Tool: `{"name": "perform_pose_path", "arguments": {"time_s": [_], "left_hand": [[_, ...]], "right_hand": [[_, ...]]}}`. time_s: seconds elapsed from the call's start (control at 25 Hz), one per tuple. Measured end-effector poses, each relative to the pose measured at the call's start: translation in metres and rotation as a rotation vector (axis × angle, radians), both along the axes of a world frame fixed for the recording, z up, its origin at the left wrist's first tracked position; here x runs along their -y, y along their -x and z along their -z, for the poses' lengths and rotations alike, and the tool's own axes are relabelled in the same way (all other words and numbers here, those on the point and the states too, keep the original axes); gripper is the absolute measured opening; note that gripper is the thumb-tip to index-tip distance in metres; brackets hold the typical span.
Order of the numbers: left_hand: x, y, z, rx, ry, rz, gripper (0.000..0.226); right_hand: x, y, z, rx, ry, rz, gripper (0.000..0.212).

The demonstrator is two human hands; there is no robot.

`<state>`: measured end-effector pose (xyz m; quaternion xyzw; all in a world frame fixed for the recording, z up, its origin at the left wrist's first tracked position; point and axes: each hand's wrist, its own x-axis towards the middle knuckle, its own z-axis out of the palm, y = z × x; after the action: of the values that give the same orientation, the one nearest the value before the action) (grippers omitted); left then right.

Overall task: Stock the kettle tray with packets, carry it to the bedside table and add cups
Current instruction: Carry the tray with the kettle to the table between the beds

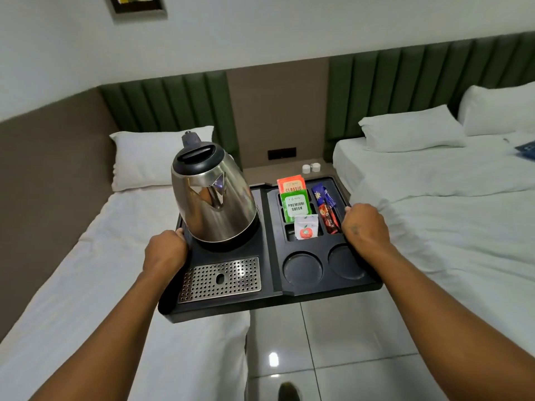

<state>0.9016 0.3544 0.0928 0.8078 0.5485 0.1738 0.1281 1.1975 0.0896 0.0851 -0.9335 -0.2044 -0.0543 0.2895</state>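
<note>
Tray at frame centre is rigid but top-heavy under its kettle; your left hand and right hand clasp opposite rims, so keep it level.

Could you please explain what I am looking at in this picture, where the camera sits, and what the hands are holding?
There is no machine here: a person wears a wide-angle camera on the head, looking forward and down, so you see their own two bare arms reaching out.

The left hand and the right hand each grip a side edge of a black tray, held in the air between two white beds.

On the tray's left half stands a steel kettle on its base, with a perforated metal grille in front of it. On the right half, slots hold packets: a red one marked Classic, a green one marked Premium Green, a small white one, plus blue and red sachets. Two round cup recesses are empty.

Ahead, on the bedside table, stand two white cups.
</note>
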Motion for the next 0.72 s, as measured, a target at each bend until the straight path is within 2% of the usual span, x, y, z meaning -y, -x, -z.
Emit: {"name": "perform_pose_path", "arguments": {"time_s": [0.4,0.72], "left_hand": [[-0.239,-0.244,0.004,-0.019,0.027,0.032,0.051],[-0.443,-0.463,0.042,-0.026,0.014,0.026,0.049]], "right_hand": [[-0.235,-0.236,0.014,-0.046,-0.002,0.046,0.032],[-0.442,-0.458,0.059,-0.058,-0.011,0.008,0.043]]}}
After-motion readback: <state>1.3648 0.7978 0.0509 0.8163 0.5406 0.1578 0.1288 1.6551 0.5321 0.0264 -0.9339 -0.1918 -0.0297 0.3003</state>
